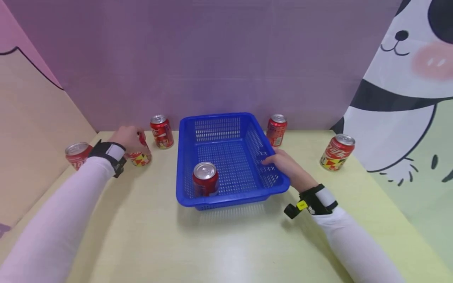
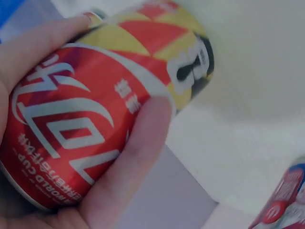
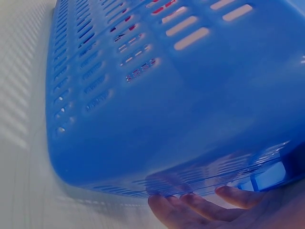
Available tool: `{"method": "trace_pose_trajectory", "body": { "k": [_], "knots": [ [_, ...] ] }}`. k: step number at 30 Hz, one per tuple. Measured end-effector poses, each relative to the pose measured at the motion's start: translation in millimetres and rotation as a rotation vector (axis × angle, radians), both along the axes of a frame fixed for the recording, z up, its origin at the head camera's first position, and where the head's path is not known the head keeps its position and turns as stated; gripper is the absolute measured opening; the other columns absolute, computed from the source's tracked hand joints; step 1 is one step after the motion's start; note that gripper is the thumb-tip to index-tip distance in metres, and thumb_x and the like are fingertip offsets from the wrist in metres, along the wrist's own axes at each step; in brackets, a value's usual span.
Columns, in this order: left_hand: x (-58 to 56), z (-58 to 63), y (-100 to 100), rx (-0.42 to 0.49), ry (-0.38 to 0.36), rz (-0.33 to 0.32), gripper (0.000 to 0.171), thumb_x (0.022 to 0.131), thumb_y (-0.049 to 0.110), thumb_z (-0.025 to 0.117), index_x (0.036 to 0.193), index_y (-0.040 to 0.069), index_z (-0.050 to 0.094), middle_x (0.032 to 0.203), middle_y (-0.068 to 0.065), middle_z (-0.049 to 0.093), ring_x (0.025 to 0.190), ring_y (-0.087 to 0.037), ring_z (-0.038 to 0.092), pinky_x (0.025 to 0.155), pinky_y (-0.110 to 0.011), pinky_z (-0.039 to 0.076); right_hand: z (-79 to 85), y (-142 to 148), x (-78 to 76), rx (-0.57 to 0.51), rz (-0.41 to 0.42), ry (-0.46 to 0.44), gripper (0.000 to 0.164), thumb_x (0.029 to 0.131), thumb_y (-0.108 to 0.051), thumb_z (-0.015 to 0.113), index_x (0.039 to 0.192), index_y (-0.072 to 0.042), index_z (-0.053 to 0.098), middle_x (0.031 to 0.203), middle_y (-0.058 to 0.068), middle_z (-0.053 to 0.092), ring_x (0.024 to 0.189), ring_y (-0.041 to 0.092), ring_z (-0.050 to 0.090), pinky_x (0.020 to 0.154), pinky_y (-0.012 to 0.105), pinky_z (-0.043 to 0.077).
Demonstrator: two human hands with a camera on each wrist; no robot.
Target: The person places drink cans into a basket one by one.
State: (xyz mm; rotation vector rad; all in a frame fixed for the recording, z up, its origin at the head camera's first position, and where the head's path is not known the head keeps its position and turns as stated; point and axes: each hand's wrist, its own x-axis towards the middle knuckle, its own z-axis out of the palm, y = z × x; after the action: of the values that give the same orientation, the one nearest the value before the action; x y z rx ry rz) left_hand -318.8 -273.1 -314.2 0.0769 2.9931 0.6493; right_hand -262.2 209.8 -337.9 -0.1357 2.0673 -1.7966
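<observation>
My left hand [image 1: 126, 138] grips a red soda can [image 2: 71, 119] with a yellow-patterned end, fingers and thumb wrapped round its sides. In the head view the hand covers the can's upper part, at the left near the back wall. My right hand [image 1: 288, 169] holds a blue plastic basket [image 1: 244, 195] by its right side, thumb over the rim. In the right wrist view, fingertips [image 3: 164, 205] press against the outside of the perforated wall. One red can [image 1: 205, 181] stands upright inside the basket, at its near left corner.
More red cans stand on the pale table [image 1: 226, 251]: one at the far left [image 1: 76, 155], one behind the basket's left side [image 1: 162, 133], one behind its right [image 1: 276, 131], and one at the right [image 1: 337, 153]. A purple wall [image 1: 219, 59] closes off the back.
</observation>
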Motion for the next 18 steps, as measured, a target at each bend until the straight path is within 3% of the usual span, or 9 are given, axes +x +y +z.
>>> {"method": "trace_pose_trajectory", "body": {
  "k": [3, 6, 13, 16, 18],
  "knots": [
    [18.5, -6.7, -0.2, 0.043, 0.001, -0.039, 0.061, 0.071, 0.034, 0.088, 0.111, 0.0, 0.058, 0.1, -0.023, 0.06, 0.077, -0.034, 0.062, 0.05, -0.037, 0.055, -7.0, 0.0, 2.9, 0.029, -0.016, -0.018, 0.069, 0.089, 0.0, 0.049, 0.154, -0.005, 0.026, 0.144, 0.026, 0.042, 0.123, 0.043, 0.049, 0.099, 0.054, 0.042],
    [40.6, 5.0, 2.3, 0.014, 0.064, -0.085, 0.058, 0.07, 0.035, 0.088, 0.108, 0.0, 0.06, 0.092, -0.019, 0.062, 0.073, -0.031, 0.062, 0.051, -0.037, 0.054, -10.3, -0.6, 5.2, 0.02, -0.028, -0.042, 0.072, 0.089, 0.0, 0.05, 0.155, -0.008, 0.024, 0.143, 0.027, 0.042, 0.122, 0.044, 0.05, 0.096, 0.053, 0.045],
    [84.0, 83.1, 35.2, -0.106, 0.395, -0.254, 0.044, 0.068, 0.024, 0.089, 0.101, 0.003, 0.068, 0.082, -0.008, 0.064, 0.072, -0.027, 0.058, 0.053, -0.036, 0.05, -2.0, 1.1, 2.8, 0.022, -0.039, -0.024, 0.072, 0.089, -0.002, 0.05, 0.156, -0.01, 0.023, 0.146, 0.024, 0.04, 0.125, 0.045, 0.047, 0.098, 0.056, 0.043],
    [91.1, 110.7, 63.2, -0.105, 0.494, -0.359, 0.042, 0.07, 0.022, 0.088, 0.103, 0.005, 0.068, 0.087, -0.007, 0.065, 0.074, -0.024, 0.057, 0.052, -0.032, 0.05, 1.7, 1.3, -0.2, 0.019, -0.045, -0.024, 0.072, 0.09, -0.002, 0.05, 0.156, -0.01, 0.024, 0.145, 0.025, 0.041, 0.124, 0.045, 0.048, 0.097, 0.055, 0.043],
    [90.8, 122.6, 85.0, -0.074, 0.541, -0.429, 0.043, 0.071, 0.022, 0.088, 0.106, 0.006, 0.068, 0.092, -0.008, 0.065, 0.076, -0.022, 0.058, 0.054, -0.031, 0.052, 3.1, 1.4, -1.7, 0.016, -0.039, -0.027, 0.071, 0.09, -0.002, 0.05, 0.156, -0.009, 0.024, 0.145, 0.025, 0.042, 0.124, 0.044, 0.048, 0.097, 0.054, 0.044]
  ]
}}
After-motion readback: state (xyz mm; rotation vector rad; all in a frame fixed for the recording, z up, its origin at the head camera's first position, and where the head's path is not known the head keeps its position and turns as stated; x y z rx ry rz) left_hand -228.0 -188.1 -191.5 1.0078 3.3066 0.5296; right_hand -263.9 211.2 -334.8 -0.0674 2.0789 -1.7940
